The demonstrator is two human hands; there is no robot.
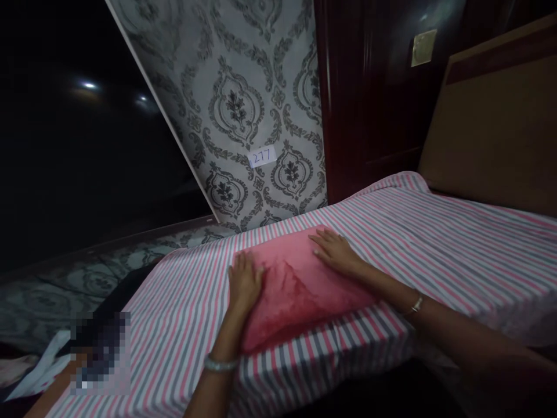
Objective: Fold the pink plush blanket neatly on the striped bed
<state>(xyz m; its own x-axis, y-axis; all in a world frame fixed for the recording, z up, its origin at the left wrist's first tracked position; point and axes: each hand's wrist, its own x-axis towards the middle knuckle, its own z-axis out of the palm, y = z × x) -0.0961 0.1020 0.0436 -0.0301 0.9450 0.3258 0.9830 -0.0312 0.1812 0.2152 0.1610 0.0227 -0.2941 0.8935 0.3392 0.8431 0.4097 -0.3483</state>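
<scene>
A pink plush cloth (291,284), folded or laid into a rough rectangle, lies flat near the front edge of a striped cover (191,325). Darker brushed marks show in the middle of its pile. My left hand (245,281) rests open on the cloth's left edge, fingers pointing away from me. On the far right part of the cloth lies my right hand (335,251), also open, with its fingers stretched to the left. Neither hand grips anything. I cannot tell how many layers the cloth has.
A large dark screen (87,162) stands at the left. Behind the table is patterned wallpaper (237,104) with a paper label (262,156) reading 277. A cardboard box (500,128) stands at the back right. At lower left, part of another person's arm (56,389) shows beside a pixelated patch.
</scene>
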